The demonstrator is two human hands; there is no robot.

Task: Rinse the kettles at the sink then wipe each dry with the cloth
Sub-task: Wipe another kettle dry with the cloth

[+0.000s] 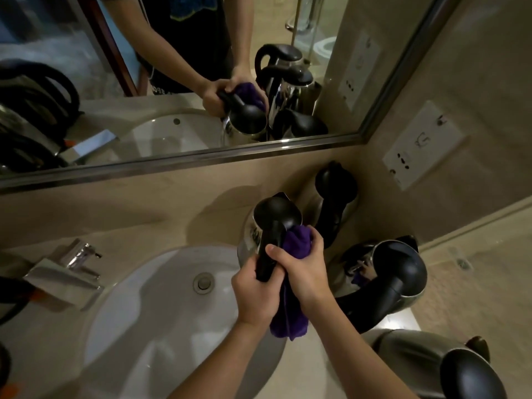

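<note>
You are looking at: held kettle (249, 234), polished mirror-bright steel body, matt black plastic lid and handle. Cloth (296, 243), purple, soft napped pile. Sink (161, 286), glossy white ceramic. Tap (66, 272), bright chrome. Table (138, 223), smooth beige stone, faintly veined. Mirror frame (178, 164), brushed metal. Socket plate (423, 145), matt white plastic.

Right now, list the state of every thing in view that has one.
Steel kettle with black lid: lid shut, held at the sink's edge.
Purple cloth: bunched against its side.
Left hand: grips the handle.
Right hand: grips the cloth.
Chrome tap: no water running.
White sink: drained.
</note>
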